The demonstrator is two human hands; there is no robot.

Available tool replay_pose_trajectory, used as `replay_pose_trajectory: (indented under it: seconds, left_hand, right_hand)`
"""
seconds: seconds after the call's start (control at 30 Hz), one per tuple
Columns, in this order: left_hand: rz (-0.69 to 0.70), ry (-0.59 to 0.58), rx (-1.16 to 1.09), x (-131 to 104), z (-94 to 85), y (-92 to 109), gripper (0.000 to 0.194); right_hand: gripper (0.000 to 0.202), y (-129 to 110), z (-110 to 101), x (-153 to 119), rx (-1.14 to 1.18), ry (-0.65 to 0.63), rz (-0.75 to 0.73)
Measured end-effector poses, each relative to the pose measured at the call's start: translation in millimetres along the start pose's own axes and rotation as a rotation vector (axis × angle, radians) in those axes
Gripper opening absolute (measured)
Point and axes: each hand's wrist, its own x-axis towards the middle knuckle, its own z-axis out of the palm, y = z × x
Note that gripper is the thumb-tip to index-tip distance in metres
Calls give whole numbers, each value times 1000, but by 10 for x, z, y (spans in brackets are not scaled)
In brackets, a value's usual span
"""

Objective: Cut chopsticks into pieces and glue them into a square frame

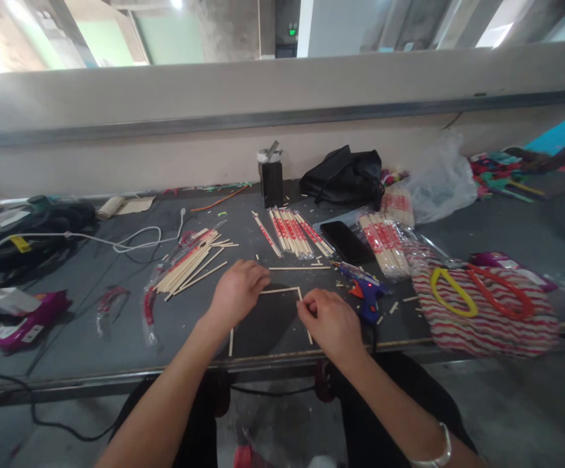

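Thin pale wooden sticks form an open-sided frame near the table's front edge. My left hand [238, 291] is over the frame's left corner, its fingers bent together and hiding that corner. The top stick [281, 290] runs from under it to the right corner. At that corner my right hand [331, 320] has thumb and forefinger pinched on the right-side stick [310, 336]. A left-side stick [231, 341] shows below my left hand. Another stick [299, 268] lies behind the frame. A blue and orange glue gun [368, 299] rests right of my right hand.
Loose sticks [189, 266] are piled at the left, and packed bundles [292, 233] lie behind. A black phone [345, 242], black bag [343, 175], striped bag [491, 325] and clear plastic bag [445, 182] are at the right. A white cable [138, 242] and purple packet [28, 322] lie left.
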Motion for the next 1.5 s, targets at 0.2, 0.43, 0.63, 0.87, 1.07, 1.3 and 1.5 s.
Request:
replay_pose_trajectory:
  seconds: [0.2, 0.43, 0.63, 0.87, 1.07, 1.3, 1.5]
  left_hand:
    - [-457, 151, -11, -335, -346, -12, 21]
    - [-590, -153, 48, -600, -103, 118, 24]
    - [-605, -188, 145, -549, -86, 117, 21]
    - [-613, -163, 119, -564, -39, 72, 24]
    - [-653, -111, 242, -475, -239, -161, 29]
    - [-651, -239, 454, -247, -333, -517, 30]
    - [-690, -251, 427, -169, -315, -630, 24]
  right_hand:
    - [16, 34, 4, -22, 11, 19, 12]
    - [14, 24, -11, -29, -11, -12, -6]
    - [14, 27, -6, -29, -4, 0, -16]
    - [14, 30, 7, -24, 2, -6, -15]
    - [19, 87, -21, -22, 143, 37, -2]
    - [20, 279, -70, 18, 357, 120, 83]
    - [17, 269, -87, 24, 450, 160, 27]
